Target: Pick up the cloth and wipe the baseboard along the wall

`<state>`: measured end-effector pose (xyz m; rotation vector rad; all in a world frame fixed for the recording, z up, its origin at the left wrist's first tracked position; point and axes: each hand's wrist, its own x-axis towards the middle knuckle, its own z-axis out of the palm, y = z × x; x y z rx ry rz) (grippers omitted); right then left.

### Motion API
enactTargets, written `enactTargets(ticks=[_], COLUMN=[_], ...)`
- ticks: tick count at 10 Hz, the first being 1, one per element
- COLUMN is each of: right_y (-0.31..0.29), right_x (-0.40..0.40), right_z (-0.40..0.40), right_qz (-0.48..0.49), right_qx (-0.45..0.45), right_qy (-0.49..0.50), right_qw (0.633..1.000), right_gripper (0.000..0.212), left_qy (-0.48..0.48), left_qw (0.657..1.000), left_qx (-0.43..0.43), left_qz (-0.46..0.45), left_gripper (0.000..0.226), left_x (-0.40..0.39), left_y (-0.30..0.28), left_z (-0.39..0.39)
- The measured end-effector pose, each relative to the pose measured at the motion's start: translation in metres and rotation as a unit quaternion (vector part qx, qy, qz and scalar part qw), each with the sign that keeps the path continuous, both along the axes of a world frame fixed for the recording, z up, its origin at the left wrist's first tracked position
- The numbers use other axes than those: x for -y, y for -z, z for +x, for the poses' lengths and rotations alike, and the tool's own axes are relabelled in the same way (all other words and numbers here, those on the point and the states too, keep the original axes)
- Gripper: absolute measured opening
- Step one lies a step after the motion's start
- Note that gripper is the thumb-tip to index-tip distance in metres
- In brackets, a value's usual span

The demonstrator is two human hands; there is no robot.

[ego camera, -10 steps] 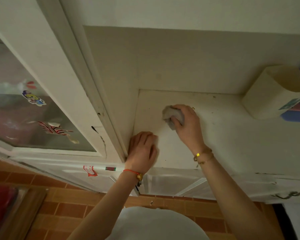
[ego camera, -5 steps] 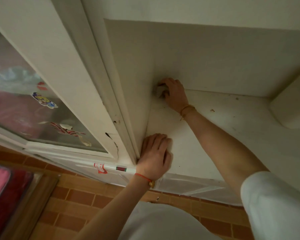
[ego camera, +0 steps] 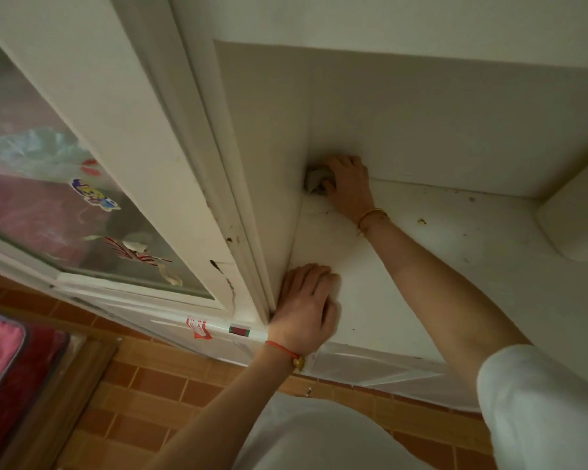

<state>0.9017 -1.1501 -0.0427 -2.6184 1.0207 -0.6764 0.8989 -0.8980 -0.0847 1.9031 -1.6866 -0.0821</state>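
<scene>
Since a second ago the right hand [ego camera: 348, 184] has carried the cloth [ego camera: 316, 179] from the middle of the white counter [ego camera: 455, 266] to its far left corner, where the back wall [ego camera: 421, 123] meets the side panel [ego camera: 262, 164]. The left hand [ego camera: 306, 307] has kept its place at the near left edge.

The cloth is bunched small and grey, pressed into that corner, touching the wall and the counter. The right fingers [ego camera: 340, 164] are curled closed around it, knuckles up, with the arm stretched far across the counter and the wrist bent slightly left. The left hand lies flat, palm down, its fingers loosely spread and gripping nothing, seemingly bracing the lean.

Dark specks [ego camera: 421, 220] lie on the counter to the right of the right hand. A sweep along the wall with such a small wad could push the grit along rather than lift it, or skip the seam. With the arm so extended, pressure is probably weak, and the cloth could slip out of the fingers at the corner.
</scene>
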Motion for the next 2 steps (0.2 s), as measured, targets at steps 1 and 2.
enactTargets(ticks=[1, 2], right_y=[-0.008, -0.010], right_x=[-0.011, -0.026], right_z=[-0.022, -0.055], right_qz=[-0.011, -0.033], right_qx=[0.052, 0.094], right_qy=[0.023, 0.031], right_qw=[0.998, 0.995], right_gripper=[0.032, 0.033], left_qy=[0.001, -0.001], left_qw=[1.000, 1.000], left_qx=[-0.001, -0.004], left_qz=[-0.008, 0.001], left_gripper=[0.038, 0.038], left_x=[-0.001, -0.001], left_y=[0.003, 0.001], left_z=[0.000, 0.000])
